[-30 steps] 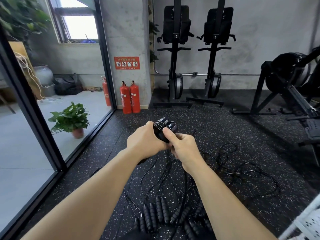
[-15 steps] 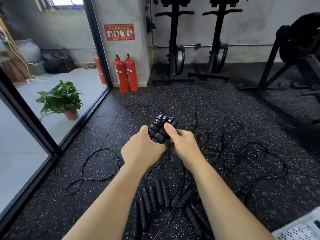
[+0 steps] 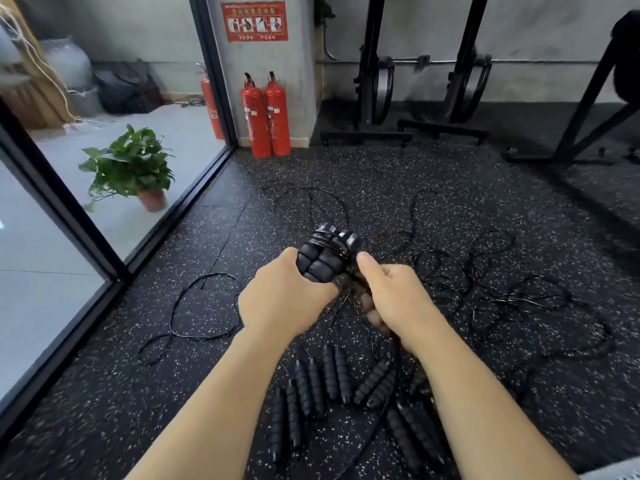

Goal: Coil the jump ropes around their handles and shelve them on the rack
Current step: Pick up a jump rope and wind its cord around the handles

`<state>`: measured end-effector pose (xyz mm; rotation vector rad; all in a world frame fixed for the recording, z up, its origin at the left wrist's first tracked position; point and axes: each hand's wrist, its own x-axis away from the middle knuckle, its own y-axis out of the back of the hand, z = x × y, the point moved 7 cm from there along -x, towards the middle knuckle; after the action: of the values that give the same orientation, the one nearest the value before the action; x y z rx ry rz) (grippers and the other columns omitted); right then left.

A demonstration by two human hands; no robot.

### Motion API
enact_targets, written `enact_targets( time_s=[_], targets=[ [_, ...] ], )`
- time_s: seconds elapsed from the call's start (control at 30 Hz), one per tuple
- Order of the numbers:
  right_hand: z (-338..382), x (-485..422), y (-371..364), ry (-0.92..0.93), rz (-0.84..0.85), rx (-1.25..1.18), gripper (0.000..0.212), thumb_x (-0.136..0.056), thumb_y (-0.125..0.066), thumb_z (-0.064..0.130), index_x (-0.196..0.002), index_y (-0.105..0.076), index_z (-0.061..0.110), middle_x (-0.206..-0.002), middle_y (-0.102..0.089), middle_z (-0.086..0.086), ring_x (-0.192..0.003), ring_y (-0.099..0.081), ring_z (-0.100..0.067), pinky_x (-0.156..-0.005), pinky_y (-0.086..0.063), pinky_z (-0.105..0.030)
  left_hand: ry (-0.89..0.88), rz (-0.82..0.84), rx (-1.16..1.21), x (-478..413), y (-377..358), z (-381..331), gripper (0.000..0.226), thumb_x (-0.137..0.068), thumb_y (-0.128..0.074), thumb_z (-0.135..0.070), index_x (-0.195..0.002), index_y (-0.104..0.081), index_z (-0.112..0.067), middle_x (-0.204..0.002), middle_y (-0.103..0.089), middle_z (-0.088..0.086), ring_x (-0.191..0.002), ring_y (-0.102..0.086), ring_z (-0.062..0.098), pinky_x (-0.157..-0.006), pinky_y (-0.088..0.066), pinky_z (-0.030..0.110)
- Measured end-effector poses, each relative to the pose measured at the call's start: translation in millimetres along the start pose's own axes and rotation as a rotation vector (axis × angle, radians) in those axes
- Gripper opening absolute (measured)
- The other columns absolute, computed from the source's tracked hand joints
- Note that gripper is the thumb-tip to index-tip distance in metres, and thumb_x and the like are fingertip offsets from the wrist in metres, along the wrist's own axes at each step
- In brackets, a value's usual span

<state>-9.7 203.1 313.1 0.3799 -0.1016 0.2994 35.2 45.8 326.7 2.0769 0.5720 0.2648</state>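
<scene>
Handles of one jump rope sit side by side in the left hand, its grip wrapped round their ribbed foam, with a few turns of rope wound near their tops. Right of the handles, the right hand has its grip curled round the trailing rope, thumb up against the bundle; blur hides the fingertips. Below the handles, loose handles lie in rows on the floor. Tangled ropes spread right of the handles; a plant stands far left.

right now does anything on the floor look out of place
Yes: loose ropes lie in tangled loops across the floor at right, one loop strays left, and unwound handles lie scattered nearest the camera.
</scene>
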Motion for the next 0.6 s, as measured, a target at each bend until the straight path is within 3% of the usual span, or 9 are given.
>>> enact_targets(
  time_s=[0.13,0.23,0.33,0.5,0.6],
  targets=[
    [5.2,8.3,18.1,0.079,-0.113,0.360,0.043,-0.094,-0.048,0.029,-0.069,-0.053,-0.006,-0.056,-0.043,-0.007,-0.051,-0.036,-0.020,-0.053,-0.035,-0.036,0.051,-0.015,-0.004,-10.0,16.1,21.0,0.033,-0.068,-0.068,-0.047,-0.091,-0.052,-0.029,-0.083,-0.062,-0.010,-0.079,-0.060,0.018,-0.064,-0.042,0.029],
    [29.1,24.9,18.9,0.209,-0.128,0.566,0.043,-0.094,-0.050,0.034,-0.071,-0.062,-0.001,-0.049,-0.042,-0.002,-0.046,-0.036,-0.018,-0.050,-0.039,-0.032,0.069,-0.020,-0.045,-11.0,22.6,32.3,0.031,-0.069,-0.066,-0.047,-0.090,-0.054,-0.028,-0.083,-0.063,-0.010,-0.077,-0.061,0.018,-0.063,-0.042,0.028],
    [54.6,43.3,11.9,0.309,-0.041,0.656,0.044,-0.091,-0.056,0.039,-0.066,-0.059,0.003,-0.048,-0.036,0.001,-0.047,-0.033,-0.017,-0.051,-0.034,-0.028,0.054,-0.010,-0.121,-7.6,20.9,32.2,0.028,-0.072,-0.064,-0.048,-0.088,-0.053,-0.027,-0.083,-0.063,-0.009,-0.078,-0.061,0.019,-0.063,-0.041,0.029],
    [81.5,52.4,16.3,0.425,-0.025,0.763,0.031,-0.085,-0.063,0.041,-0.077,-0.069,0.011,-0.063,-0.062,-0.006,-0.064,-0.058,-0.021,-0.065,-0.049,-0.031,-0.144,-0.045,-0.368,5.3,17.3,2.8,0.023,-0.082,-0.056,-0.046,-0.089,-0.047,-0.027,-0.078,-0.057,-0.008,-0.074,-0.056,0.023,-0.056,-0.032,0.029],
    [83.2,46.6,25.0,0.444,-0.044,0.766,0.036,-0.084,-0.062,0.048,-0.073,-0.069,0.014,-0.064,-0.063,-0.002,-0.068,-0.058,-0.018,-0.069,-0.048,-0.032,-0.339,-0.033,-0.527,18.4,7.5,-23.3,0.023,-0.082,-0.058,-0.044,-0.092,-0.044,-0.028,-0.077,-0.052,-0.007,-0.075,-0.055,0.024,-0.056,-0.029,0.029]
  ],
)
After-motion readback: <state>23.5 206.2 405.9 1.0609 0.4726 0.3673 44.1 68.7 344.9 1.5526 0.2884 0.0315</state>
